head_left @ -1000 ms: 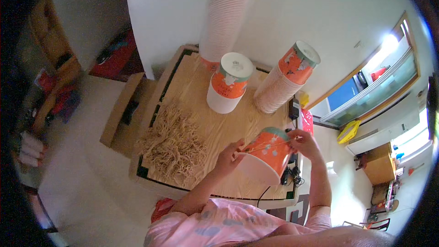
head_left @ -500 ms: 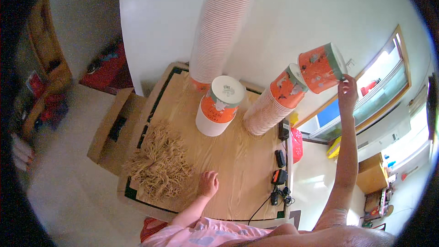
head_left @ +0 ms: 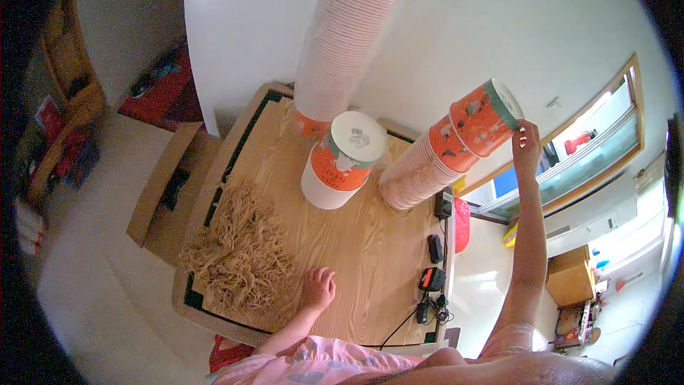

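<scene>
In my raised right hand [head_left: 526, 146], the fingers pinch the green-banded edge of an upside-down orange paper bucket [head_left: 479, 125]. This bucket sits over the top of a tall leaning stack of nested paper buckets [head_left: 420, 175], partly covering the uppermost one. My left hand [head_left: 319, 289] rests on the wooden table, fingers loosely curled and slightly apart, holding nothing. Beside it lies a heap of tan shredded paper or cord [head_left: 242, 257]. A shorter set of upturned buckets [head_left: 340, 171], white below and orange above, stands mid-table.
A very tall stack of white-rimmed buckets [head_left: 349, 36] in clear plastic rises at the table's back. Black adapters and cables [head_left: 431, 279] line the right edge. An open cardboard box [head_left: 160, 192] sits left of the table [head_left: 370, 264]. A window [head_left: 591, 132] is at right.
My right hand has brought the orange bucket down and left, from beside the leaning stack onto its top. My left hand stays on the table. The whole view has shifted slightly.
</scene>
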{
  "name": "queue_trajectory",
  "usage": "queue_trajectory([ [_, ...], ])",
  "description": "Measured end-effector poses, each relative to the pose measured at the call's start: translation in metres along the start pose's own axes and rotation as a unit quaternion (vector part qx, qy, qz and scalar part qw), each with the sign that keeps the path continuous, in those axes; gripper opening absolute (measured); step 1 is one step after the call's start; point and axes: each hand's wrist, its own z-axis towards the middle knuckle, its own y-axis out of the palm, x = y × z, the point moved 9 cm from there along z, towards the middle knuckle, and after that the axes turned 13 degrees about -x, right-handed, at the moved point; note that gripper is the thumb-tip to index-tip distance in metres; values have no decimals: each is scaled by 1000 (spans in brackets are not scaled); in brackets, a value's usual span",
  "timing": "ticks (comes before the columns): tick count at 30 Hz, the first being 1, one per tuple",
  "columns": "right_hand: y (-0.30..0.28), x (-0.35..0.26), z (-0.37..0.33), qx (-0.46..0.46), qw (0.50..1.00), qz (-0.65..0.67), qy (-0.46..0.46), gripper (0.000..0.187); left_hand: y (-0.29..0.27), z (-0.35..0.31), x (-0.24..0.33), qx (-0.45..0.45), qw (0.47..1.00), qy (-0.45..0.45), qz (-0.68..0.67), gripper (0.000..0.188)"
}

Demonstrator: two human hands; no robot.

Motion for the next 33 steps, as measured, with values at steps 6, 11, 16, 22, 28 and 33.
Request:
queue_trajectory([
  [6, 22, 0, -10, -19, 1000, 0, 11, 24, 2, -3, -3, 10, 1000, -8, 14, 27],
  [11, 34, -1, -18, -29, 1000, 2, 6, 24, 4, -3, -6, 6, 1000, -11, 10, 27],
  [16, 44, 0, -23, -38, 999, 7, 1, 24, 2, -1, -4, -8, 1000, -14, 17, 27],
  [22, 49, 2, -27, -36, 999, -7, 6, 24, 3, -2, -3, -8, 1000, -19, 18, 25],
  [28, 52, -2, -29, -31, 999, -18, -2, 25, 7, -4, -9, 1, 1000, -18, 10, 24],
  [33, 59, 1, -32, -39, 999, -30, 10, 26, 11, -6, -11, 3, 1000, -23, -2, 25],
])
